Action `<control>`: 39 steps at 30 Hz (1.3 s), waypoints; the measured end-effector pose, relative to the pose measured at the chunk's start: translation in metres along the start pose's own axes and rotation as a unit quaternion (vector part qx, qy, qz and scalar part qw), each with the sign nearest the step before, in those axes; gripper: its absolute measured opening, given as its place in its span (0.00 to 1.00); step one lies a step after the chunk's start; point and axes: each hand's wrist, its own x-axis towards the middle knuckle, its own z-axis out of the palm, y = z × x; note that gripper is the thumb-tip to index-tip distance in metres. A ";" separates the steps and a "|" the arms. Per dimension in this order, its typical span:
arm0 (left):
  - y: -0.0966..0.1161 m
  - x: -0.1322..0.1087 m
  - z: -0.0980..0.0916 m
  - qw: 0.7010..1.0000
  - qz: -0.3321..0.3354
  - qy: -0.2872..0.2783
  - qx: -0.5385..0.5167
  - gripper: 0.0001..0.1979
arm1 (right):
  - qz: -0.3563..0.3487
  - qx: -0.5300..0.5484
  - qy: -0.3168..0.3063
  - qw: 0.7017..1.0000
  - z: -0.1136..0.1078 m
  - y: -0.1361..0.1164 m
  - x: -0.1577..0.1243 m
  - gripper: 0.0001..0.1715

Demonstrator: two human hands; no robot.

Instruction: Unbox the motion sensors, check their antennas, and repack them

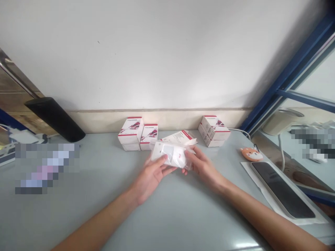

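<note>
A crinkly clear plastic bag with a flat white rectangular item inside sits between both hands, above the table, tilted slightly (contents not readable through the glare). Left hand: partly open, thumb and fingers pinching the bag's lower left edge. Right hand: partly curled, fingers wrapped over the bag's right end, holding it too. Just past the bag lies a flat white card carton with a red band, near both hands but not touched. Behind it, against the wall, are a stack of white cardboard boxes with red trim, a second similar stack just beside it, and a third stack of the same boxes further right. The matte pale grey tabletop carries an orange fox-face soft charm and a black glass-fronted rectangular slab on a white sheet (right side). At the left end lies a black tapered rubber handle. Smooth white wall behind; blue metal window frame at right. Blurred patches hide some items at both sides.
</note>
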 end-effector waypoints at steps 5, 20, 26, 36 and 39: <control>-0.004 -0.004 -0.003 0.985 0.081 0.042 0.148 0.42 | -0.027 -0.020 0.032 0.999 -0.004 0.002 0.001 0.24; 0.017 -0.007 -0.018 0.828 0.198 0.042 0.523 0.28 | -0.148 -0.241 0.086 0.955 -0.014 0.001 -0.001 0.23; 0.014 -0.001 -0.013 0.928 0.047 0.084 0.360 0.34 | -0.080 -0.222 0.032 0.971 -0.020 0.003 0.011 0.27; 0.027 -0.012 0.002 0.983 -0.179 -0.033 0.000 0.27 | -0.187 -0.186 0.021 0.964 -0.019 -0.012 0.008 0.26; 0.024 -0.020 0.017 0.981 -0.141 -0.074 -0.110 0.26 | -0.200 -0.129 0.006 0.971 -0.015 -0.020 0.005 0.25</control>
